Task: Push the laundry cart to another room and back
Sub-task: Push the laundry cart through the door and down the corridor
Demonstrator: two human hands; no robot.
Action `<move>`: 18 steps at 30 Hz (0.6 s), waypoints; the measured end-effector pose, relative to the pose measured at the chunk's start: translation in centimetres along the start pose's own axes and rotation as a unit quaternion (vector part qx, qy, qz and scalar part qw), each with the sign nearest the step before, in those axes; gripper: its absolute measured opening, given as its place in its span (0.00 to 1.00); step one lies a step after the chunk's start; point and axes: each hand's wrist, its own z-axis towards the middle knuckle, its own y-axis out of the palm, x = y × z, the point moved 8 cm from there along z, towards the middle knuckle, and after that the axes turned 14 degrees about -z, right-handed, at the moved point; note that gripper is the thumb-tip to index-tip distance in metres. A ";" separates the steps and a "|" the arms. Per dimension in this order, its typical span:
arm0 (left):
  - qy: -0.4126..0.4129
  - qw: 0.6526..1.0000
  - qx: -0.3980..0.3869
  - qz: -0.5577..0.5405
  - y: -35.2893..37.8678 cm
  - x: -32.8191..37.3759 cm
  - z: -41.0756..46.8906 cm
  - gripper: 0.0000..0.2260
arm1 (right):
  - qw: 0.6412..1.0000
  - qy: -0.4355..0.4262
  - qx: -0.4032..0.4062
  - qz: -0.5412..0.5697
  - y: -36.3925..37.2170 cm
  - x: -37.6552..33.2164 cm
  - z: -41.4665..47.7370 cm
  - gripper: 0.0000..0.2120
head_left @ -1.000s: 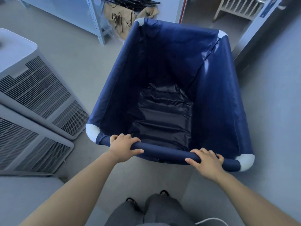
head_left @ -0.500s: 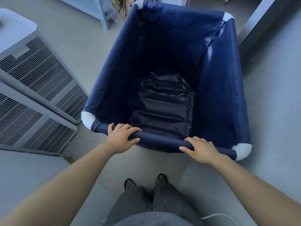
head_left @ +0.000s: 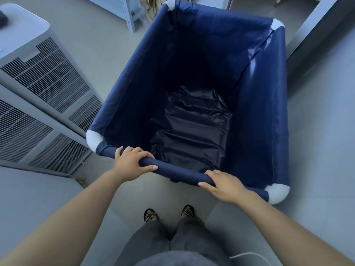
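The navy laundry cart (head_left: 265, 131) stands on the grey floor (head_left: 322, 131) directly ahead of the person, its dark liner bare and crumpled at the bottom. Its padded near rail (head_left: 178, 172) is grasped by both hands: the left hand (head_left: 132, 162) wraps it near the left white corner cap (head_left: 93, 140), and the right hand (head_left: 223, 187) curls over it toward the right cap (head_left: 277, 194). Grey vented units (head_left: 38, 83) sit just beside the cart's left wall. A door frame (head_left: 311, 25) rises at far right and a shelf leg (head_left: 130, 14) at far left. Patterned sandals (head_left: 150, 215) show below the rail.
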 end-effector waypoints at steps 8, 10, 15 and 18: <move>-0.011 0.999 -0.045 -0.002 -2.4 -3.1 1.1 0.08 | 0.998 -0.022 -0.019 0.059 0.4 -3.6 1.9 0.22; -0.012 0.998 -0.055 0.000 -3.1 -4.0 1.4 0.08 | 0.997 -0.016 -0.021 0.066 0.3 -4.6 2.3 0.22; -0.004 0.997 -0.080 -0.001 -4.8 -6.3 2.4 0.07 | 0.996 0.000 -0.008 0.083 0.1 -7.3 3.3 0.22; 0.006 0.996 -0.091 0.003 -5.9 -7.8 2.9 0.06 | 0.995 0.001 -0.009 0.098 0.0 -9.0 4.1 0.22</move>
